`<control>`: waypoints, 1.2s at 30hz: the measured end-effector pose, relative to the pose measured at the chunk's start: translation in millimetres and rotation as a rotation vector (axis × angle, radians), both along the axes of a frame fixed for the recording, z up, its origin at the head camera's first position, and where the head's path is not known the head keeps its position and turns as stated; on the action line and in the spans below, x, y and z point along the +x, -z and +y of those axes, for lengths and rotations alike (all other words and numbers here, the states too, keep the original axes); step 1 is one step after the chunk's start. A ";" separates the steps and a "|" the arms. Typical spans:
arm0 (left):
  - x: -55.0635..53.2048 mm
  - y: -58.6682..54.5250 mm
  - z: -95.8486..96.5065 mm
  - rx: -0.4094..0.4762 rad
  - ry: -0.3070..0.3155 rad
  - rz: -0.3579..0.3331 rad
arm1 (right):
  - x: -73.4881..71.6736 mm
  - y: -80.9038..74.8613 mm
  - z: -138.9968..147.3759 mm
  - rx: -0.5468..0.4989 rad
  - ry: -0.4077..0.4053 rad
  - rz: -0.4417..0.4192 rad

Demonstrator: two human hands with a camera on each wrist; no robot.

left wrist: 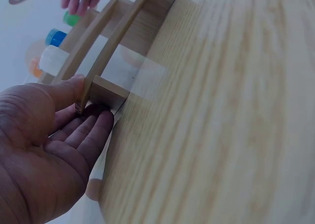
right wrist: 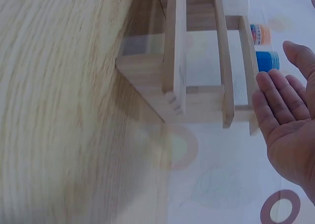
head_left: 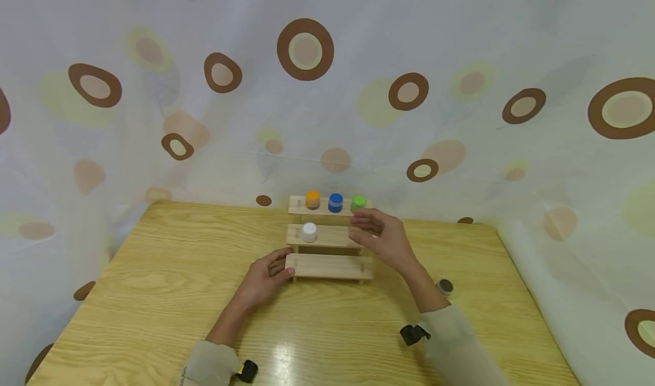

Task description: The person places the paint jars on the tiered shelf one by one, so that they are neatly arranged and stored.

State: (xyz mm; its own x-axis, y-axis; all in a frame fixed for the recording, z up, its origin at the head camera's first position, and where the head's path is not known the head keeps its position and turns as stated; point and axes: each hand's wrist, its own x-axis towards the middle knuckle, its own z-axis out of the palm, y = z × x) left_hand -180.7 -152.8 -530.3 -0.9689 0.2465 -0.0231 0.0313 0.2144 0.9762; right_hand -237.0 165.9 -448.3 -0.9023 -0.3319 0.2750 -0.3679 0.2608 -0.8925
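Observation:
A three-step wooden rack [head_left: 330, 266] stands near the back of the table. My left hand [head_left: 263, 279] holds its left end, thumb on the lowest step and fingers below, as the left wrist view shows. On the top step sit an orange jar [head_left: 313, 200], a blue jar [head_left: 335, 203] and a green jar [head_left: 359, 202]. A white jar [head_left: 309, 232] sits at the left of the middle step. My right hand [head_left: 384, 239] is at the rack's right side, close to the green jar. Its fingers look extended in the right wrist view [right wrist: 290, 111], which hides the green jar.
A small dark-lidded jar [head_left: 445, 287] stands on the table right of the rack, beside my right forearm. The wooden table [head_left: 153, 295] meets a patterned cloth [head_left: 327, 119] behind the rack. Each sleeve has a black wrist device [head_left: 413, 335] at its cuff.

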 end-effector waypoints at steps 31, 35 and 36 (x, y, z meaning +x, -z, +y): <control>1.0 -3.1 -1.5 0.001 0.037 -0.006 | 45.3 55.0 103.8 -0.040 0.179 -0.082; 1.0 -2.9 -1.7 0.006 0.039 0.002 | 49.9 57.5 111.3 -0.033 0.182 -0.071; 1.1 -2.8 -1.6 0.009 0.038 0.001 | 50.8 57.9 113.1 -0.027 0.183 -0.071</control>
State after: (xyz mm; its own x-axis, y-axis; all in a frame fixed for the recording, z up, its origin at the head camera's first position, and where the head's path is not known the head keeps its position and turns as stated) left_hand -179.6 -154.4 -527.5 -0.9588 0.2835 -0.0196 0.0405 0.2047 0.9780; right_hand -186.2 279.0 -506.3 -0.9643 -0.1536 0.2156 -0.2528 0.2930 -0.9221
